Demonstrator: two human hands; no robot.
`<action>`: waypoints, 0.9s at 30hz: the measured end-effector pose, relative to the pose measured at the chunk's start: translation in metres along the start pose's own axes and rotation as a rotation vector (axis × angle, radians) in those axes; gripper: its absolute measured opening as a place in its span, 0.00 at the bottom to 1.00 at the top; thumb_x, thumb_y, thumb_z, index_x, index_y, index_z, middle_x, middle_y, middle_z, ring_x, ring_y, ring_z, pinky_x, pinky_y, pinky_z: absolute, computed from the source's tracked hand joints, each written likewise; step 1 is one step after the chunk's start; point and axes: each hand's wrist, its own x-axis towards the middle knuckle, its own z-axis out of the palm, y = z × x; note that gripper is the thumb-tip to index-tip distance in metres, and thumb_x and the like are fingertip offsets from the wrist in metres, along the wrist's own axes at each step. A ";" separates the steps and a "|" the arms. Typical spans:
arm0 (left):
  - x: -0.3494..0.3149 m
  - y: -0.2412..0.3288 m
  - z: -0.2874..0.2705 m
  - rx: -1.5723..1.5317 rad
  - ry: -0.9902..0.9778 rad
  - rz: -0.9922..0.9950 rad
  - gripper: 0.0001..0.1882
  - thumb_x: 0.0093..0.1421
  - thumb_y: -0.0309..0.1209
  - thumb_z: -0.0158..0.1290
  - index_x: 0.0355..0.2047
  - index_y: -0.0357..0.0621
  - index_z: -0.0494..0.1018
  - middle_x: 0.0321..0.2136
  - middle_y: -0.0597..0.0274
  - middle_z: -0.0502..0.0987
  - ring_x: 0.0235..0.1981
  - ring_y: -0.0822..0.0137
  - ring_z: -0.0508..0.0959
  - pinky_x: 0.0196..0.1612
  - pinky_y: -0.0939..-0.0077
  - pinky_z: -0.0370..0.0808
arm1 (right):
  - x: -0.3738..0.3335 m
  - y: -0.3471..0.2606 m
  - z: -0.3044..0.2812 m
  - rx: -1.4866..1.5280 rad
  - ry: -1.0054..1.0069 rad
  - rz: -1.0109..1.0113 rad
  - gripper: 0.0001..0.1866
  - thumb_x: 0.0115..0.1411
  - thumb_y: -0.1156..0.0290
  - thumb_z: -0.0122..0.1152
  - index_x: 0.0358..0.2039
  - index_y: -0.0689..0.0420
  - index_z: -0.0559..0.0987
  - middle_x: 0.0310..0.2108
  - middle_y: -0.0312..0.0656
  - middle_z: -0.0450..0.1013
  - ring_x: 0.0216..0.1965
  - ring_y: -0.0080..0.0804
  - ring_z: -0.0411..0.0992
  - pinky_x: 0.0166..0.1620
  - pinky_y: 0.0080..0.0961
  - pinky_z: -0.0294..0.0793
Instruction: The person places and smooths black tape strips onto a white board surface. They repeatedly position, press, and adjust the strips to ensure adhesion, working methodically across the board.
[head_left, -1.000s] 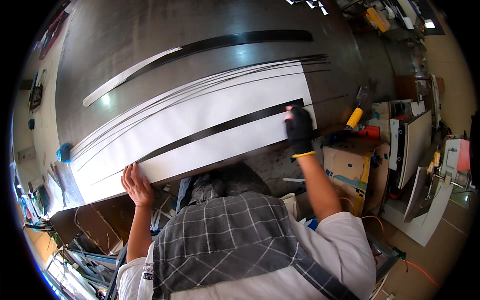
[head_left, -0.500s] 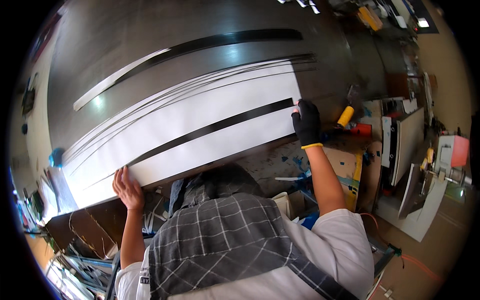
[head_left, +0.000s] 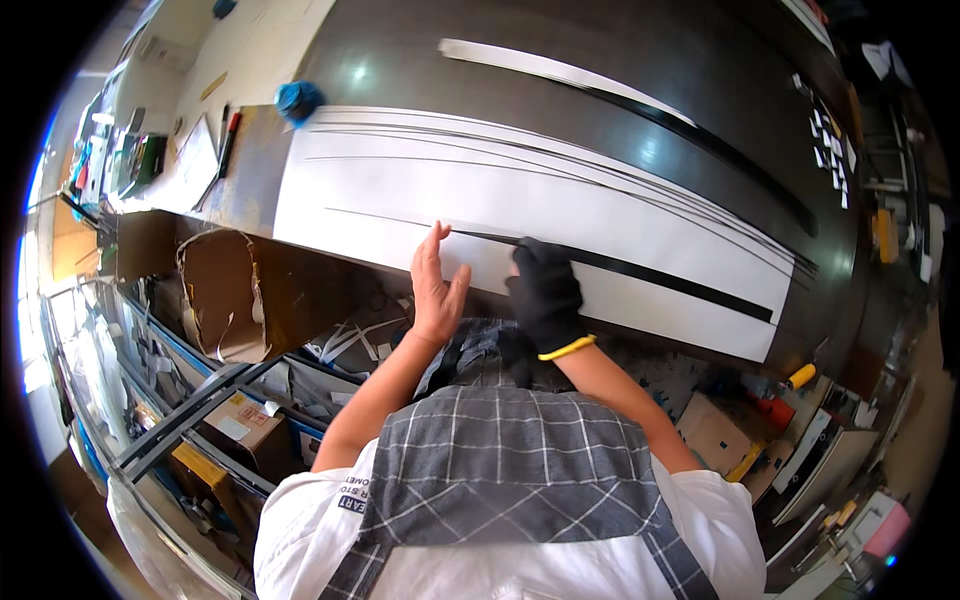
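Observation:
A long white sheet (head_left: 420, 185) lies along the near side of the dark table. A narrow dark band (head_left: 660, 278) runs lengthwise through it, tapering leftward to a thin line; whether it is a strip or a gap, I cannot tell. My left hand (head_left: 440, 290), bare with fingers stretched and thumb apart, is at the sheet's near edge, fingertips by the band's thin end. Close to its right, my right hand (head_left: 548, 292), in a black glove with a yellow cuff, is over the near edge beside the band. Its fingers are mostly hidden and blurred.
Several thin dark strips (head_left: 590, 168) cross the sheet and overhang its right end. Beyond lies a long strip (head_left: 560, 72), partly white, partly black. A blue bundle (head_left: 298, 102) sits at the sheet's far left corner. A yellow-handled tool (head_left: 802, 376) and an open cardboard box (head_left: 222, 295) are nearby.
My right hand has moved left from the sheet's right end to near its middle, close to my left hand. My left hand's fingers have lifted and straightened. The view has turned leftward.

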 end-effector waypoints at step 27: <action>0.009 -0.028 -0.052 0.229 -0.167 0.288 0.28 0.52 0.27 0.58 0.56 0.41 0.69 0.52 0.51 0.71 0.58 0.48 0.68 0.61 0.53 0.62 | -0.007 0.006 0.015 -0.002 0.222 0.055 0.15 0.54 0.77 0.54 0.43 0.58 0.79 0.44 0.47 0.74 0.51 0.47 0.70 0.55 0.40 0.68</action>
